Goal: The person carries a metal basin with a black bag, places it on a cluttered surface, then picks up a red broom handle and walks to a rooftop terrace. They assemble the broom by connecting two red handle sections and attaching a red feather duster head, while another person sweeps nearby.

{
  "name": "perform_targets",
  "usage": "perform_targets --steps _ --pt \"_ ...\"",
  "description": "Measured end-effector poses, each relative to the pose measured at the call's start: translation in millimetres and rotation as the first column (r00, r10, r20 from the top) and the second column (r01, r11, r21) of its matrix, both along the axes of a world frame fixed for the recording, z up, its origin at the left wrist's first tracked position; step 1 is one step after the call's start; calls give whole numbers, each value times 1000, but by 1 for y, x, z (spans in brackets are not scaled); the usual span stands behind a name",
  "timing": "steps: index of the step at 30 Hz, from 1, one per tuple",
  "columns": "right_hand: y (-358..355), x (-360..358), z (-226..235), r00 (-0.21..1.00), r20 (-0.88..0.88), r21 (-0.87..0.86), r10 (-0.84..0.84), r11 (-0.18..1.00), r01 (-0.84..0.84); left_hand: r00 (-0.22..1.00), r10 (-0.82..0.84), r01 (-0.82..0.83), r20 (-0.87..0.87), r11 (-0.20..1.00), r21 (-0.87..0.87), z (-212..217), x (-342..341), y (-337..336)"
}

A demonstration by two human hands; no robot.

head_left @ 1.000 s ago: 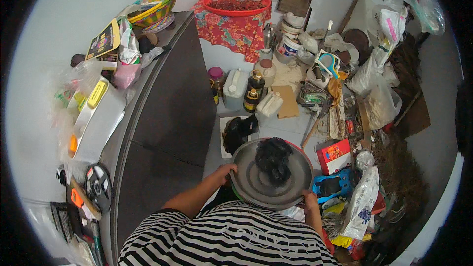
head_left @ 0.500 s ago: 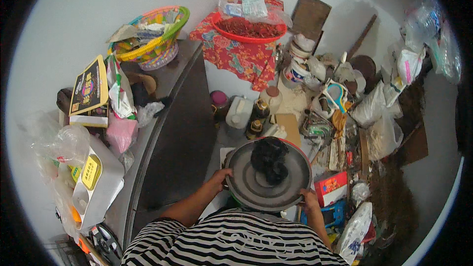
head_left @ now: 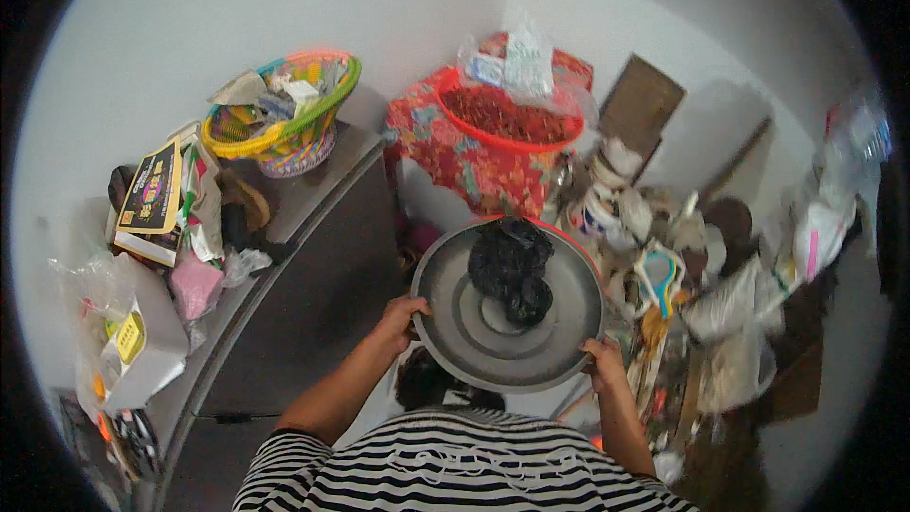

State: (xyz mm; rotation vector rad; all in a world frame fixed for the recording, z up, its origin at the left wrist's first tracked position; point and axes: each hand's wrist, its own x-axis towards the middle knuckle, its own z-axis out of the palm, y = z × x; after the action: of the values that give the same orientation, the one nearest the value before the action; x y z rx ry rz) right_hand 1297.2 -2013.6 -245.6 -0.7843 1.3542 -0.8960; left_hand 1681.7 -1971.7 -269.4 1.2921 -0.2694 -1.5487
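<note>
Between my two hands is a shallow round grey basin (head_left: pixel 455 341) with ringed steps inside. My left hand (head_left: pixel 403 318) grips its left rim, and on the lower right side my right hand (head_left: pixel 604 365) has hold of the rim too. The fingers of both hands are partly hidden beneath the edge. A crumpled black plastic bag (head_left: pixel 512 270), knotted into two lumps, lies inside toward the far side. A thin red edge (head_left: pixel 580 245) shows beneath the basin at its far right; what it belongs to is hidden.
A dark cabinet (head_left: pixel 327 270) stands at my left, with a woven basket (head_left: pixel 275 137) and boxes on top. Ahead, a red tray (head_left: pixel 507 128) of dried red stuff rests on a floral cloth (head_left: pixel 427 118). Bags, tubs and boards crowd the right, including a leaning board (head_left: pixel 643 104).
The view has shifted, so the room sits lower in the picture. My hands have carried the basin forward, over the bottles and jug that showed before. Both grips stay on the rim.
</note>
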Motion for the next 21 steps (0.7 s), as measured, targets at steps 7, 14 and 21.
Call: perform_targets --steps 7,14,21 --pt "-233 -11 47 964 225 -248 144 965 -86 980 195 -168 35 911 -376 107 -23 -166" --pt "-429 29 59 889 395 -439 231 898 -38 908 334 -109 253 772 -627 191 -15 -344" --pt "-548 83 15 849 477 -376 227 926 -36 901 353 -135 252 780 -610 155 38 -468"
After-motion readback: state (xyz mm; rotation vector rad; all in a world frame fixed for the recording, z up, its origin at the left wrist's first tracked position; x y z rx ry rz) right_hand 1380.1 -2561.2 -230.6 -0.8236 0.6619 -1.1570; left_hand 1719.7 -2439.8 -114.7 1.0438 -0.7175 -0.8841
